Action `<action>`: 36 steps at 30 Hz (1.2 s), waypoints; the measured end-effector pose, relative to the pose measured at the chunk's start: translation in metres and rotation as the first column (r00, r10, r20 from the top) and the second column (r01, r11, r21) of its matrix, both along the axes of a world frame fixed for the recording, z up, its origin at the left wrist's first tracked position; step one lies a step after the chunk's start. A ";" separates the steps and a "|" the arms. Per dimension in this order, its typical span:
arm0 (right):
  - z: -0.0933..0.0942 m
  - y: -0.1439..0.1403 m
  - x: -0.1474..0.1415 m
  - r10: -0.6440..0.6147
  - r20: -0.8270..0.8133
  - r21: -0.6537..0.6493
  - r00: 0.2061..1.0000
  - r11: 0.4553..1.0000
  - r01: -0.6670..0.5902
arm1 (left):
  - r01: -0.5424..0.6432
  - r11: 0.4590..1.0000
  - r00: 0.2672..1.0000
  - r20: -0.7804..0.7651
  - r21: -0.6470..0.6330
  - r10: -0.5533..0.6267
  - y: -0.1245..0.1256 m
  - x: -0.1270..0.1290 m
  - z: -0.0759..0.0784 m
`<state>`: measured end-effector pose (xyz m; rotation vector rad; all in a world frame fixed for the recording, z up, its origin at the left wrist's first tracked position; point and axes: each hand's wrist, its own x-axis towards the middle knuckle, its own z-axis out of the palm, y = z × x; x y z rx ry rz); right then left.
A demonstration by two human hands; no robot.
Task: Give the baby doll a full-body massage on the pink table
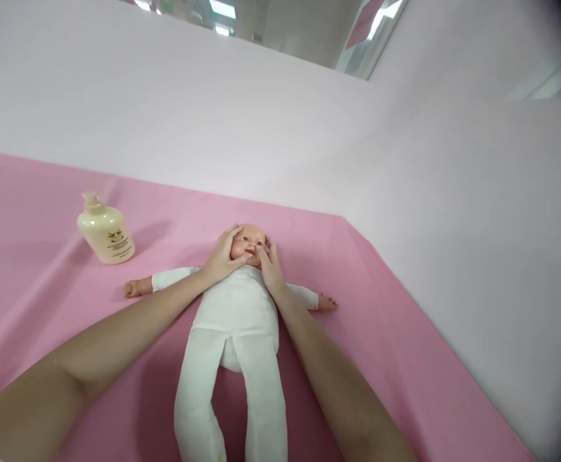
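Note:
A baby doll [236, 301] with a white cloth body lies on its back, head at the far end and legs towards me. Both its arms stretch out sideways. My left hand [223, 256] cups the left side of the doll's head [248, 242], its thumb along the lower cheek near the mouth. On the opposite side my right hand [271, 266] wraps the head, with the thumb on the cheek by the mouth. Some fingertips are hidden behind the head.
A pale yellow pump bottle [107, 232] stands left of the doll on a pink sheet [367, 333]. White walls [189, 115] border the sheet at the back and right. A window [300, 32] is set high in the back wall.

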<state>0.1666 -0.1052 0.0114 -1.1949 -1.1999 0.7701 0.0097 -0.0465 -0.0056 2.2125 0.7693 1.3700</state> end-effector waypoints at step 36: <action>0.004 -0.002 -0.001 -0.015 0.022 -0.033 1.000 0.999 0.016 | -0.006 1.000 1.000 -0.011 0.016 0.006 -0.001 0.000 0.001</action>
